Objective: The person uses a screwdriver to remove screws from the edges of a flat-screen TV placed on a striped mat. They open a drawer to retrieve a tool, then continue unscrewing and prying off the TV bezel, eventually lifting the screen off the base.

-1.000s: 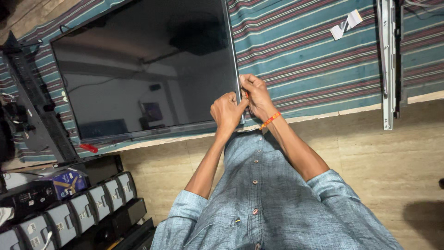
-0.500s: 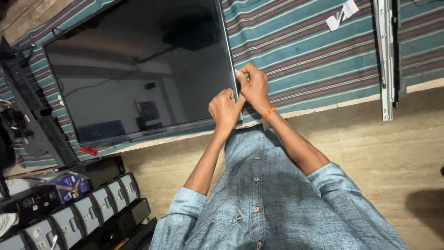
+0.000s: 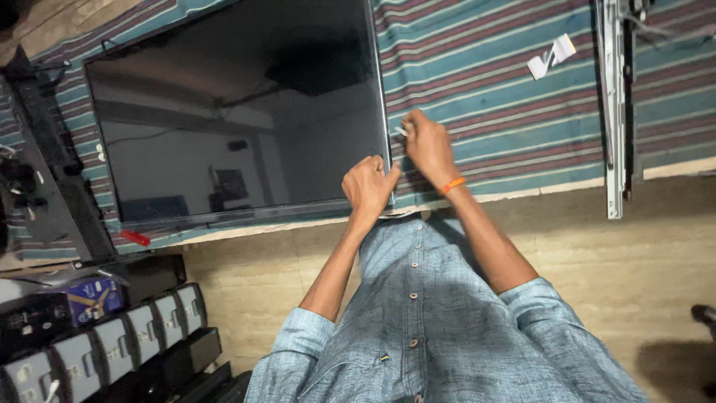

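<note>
Black screen panel [image 3: 239, 119]: its edge lies between both hands' grip.

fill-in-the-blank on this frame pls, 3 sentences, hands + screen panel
The left hand rests on the lower right ______ of the flat screen panel.
The right hand wears an ______ band at the wrist and pinches a small pale strip beside the panel's right edge.
The panel lies on a ______ cloth of teal and maroon.

Missing words: corner; orange; striped
</note>
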